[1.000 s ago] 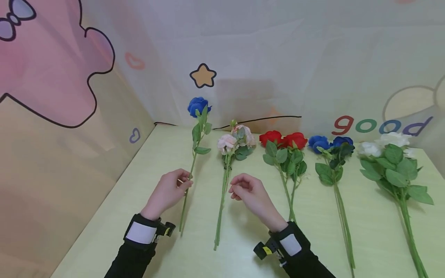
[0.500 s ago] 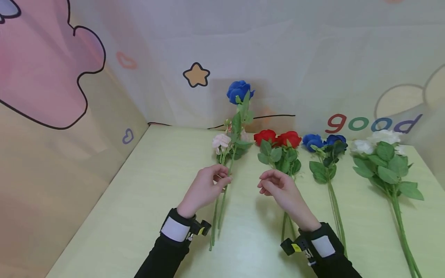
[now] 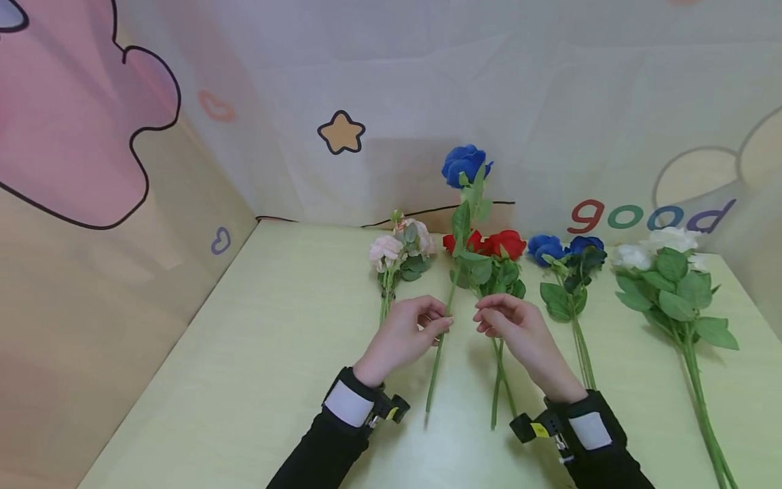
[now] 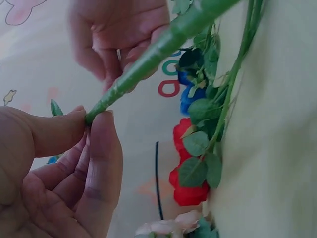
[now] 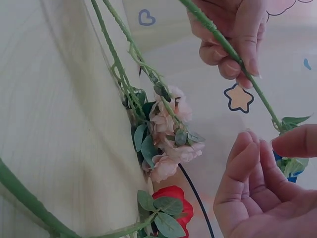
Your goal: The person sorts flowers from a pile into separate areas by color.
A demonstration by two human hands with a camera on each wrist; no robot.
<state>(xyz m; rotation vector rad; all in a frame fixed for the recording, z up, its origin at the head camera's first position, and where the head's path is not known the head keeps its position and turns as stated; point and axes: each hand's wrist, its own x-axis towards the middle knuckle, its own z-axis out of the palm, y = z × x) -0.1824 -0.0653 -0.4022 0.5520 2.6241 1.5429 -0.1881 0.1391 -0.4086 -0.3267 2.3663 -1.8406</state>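
My left hand (image 3: 403,336) pinches the green stem of a single blue rose (image 3: 463,166) between thumb and fingers. The rose is held up above the table, its bloom at the top and the stem's end pointing down towards me. In the left wrist view the stem (image 4: 148,62) crosses close to the camera. To its right, my right hand (image 3: 522,333) hovers with loosely bent fingers and nothing in them, apart from the stem. Behind both hands lie red roses (image 3: 508,244), partly covered by the held rose's leaves. Pale pink flowers (image 3: 386,250) lie left of them, their lower stems hidden by my left hand.
On the table (image 3: 244,380), two more blue roses (image 3: 544,249) lie right of the red ones. A bunch of white roses (image 3: 672,239) lies at the far right. A printed backdrop (image 3: 391,88) rises behind the table's back edge.
My left hand has carried the blue rose rightwards, past the pink flowers to the front of the red roses. My right hand has also shifted right, with nothing in it throughout.
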